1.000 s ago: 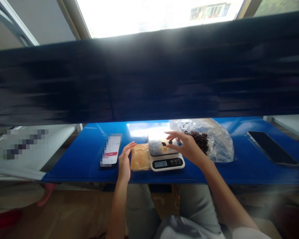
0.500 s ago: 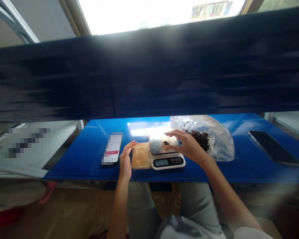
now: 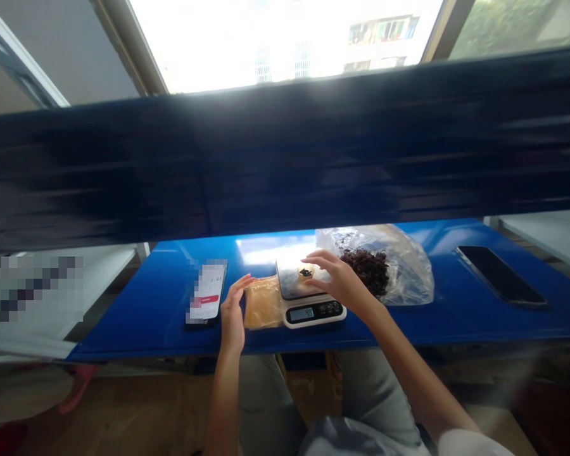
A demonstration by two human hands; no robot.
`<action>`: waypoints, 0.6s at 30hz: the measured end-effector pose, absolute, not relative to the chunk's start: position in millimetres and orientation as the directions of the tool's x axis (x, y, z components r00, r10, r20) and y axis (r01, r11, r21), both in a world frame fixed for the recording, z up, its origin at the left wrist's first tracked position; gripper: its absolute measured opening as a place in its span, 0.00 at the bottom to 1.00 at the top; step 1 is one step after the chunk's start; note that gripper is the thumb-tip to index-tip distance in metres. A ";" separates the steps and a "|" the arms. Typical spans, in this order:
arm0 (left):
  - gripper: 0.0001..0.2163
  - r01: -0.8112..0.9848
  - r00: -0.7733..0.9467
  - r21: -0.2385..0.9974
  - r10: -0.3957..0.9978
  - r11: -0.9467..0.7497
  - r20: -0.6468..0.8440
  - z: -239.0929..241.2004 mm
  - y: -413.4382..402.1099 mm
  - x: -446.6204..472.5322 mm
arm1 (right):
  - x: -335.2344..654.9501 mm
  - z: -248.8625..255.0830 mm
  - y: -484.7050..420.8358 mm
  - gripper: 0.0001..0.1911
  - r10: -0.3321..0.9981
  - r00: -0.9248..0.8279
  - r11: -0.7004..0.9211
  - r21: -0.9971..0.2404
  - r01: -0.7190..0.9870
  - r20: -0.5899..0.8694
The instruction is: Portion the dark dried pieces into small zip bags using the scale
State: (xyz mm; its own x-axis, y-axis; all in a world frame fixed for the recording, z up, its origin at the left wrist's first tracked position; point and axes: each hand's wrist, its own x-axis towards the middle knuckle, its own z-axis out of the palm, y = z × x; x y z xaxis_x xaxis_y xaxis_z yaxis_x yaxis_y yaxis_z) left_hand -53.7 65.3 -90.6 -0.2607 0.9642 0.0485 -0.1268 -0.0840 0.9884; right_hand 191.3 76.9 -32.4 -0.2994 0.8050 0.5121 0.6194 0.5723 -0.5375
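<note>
My left hand (image 3: 232,315) stands on edge at the left side of a clear packet of flat yellowish sheets (image 3: 263,305), its fingers stretched out. A white digital kitchen scale (image 3: 315,324) with a lit display adjoins the packet on the right. On the scale's plate lies a small pale round piece (image 3: 302,278) with dark bits on it. Over the plate hovers my right hand (image 3: 339,278), thumb and fingers apart around that piece; whether the thumb touches it is hard to see. Just beyond this hand, dark brown dried pieces (image 3: 368,269) lie heaped in an opened clear plastic bag (image 3: 411,278).
A phone with a lit screen (image 3: 208,291) rests left on the blue table (image 3: 142,316). A dark phone (image 3: 501,275) lies at the right. A broad dark blue panel (image 3: 266,158) spans above the table. Pale side shelves (image 3: 99,278) flank it.
The scale's display has changed to a higher reading. My view has shifted slightly. Both hands keep nearly the same places, the right still spread over the plate.
</note>
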 end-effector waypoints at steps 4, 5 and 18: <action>0.15 -0.129 -0.262 0.988 0.964 -0.089 0.052 -91.1 66.0 -54.0 | 211.0 -23.2 66.1 0.11 0.791 -0.188 0.519 -0.475 0.711 0.583; 0.15 -0.126 -0.263 0.988 0.963 -0.089 0.054 -91.3 66.3 -53.8 | 220.3 -22.9 66.0 0.10 0.804 -0.126 0.455 -0.465 0.759 0.581; 0.14 -0.138 -0.257 0.987 0.966 -0.077 0.039 -93.3 64.9 -50.3 | 294.3 -59.2 81.4 0.16 0.927 0.056 0.117 -0.429 0.896 0.371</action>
State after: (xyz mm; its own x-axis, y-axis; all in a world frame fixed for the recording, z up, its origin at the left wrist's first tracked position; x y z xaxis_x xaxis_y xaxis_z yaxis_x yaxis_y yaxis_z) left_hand -50.3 64.9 -93.3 -0.2571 0.9656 0.0391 -0.1380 -0.0767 0.9875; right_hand 294.3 81.4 -59.2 0.0562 0.9269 0.3712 0.8957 0.1174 -0.4288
